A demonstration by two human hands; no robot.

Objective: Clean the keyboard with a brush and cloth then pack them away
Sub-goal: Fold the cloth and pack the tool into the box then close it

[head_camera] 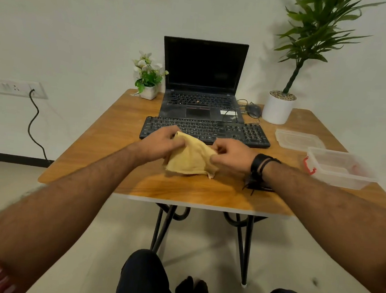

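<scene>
At the tabletop's (107,153) centre, both hands hold the yellow cloth (189,159) just in front of the keyboard (212,130): the left hand (162,143) grips its ten o'clock edge, the right hand (229,155) pinches its three o'clock edge. Judging by this bunching, wiping seems finished and folding under way. Packing remains, since the open plastic box (339,168) at three o'clock and its lid (298,139) wait; no brush is clearly visible.

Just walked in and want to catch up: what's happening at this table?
A person seated at the wooden table holds a yellow cloth in both hands, the left hand and right hand each gripping a side, just in front of the black keyboard. An open clear plastic container and its lid lie to the right. No brush is clearly visible.
</scene>
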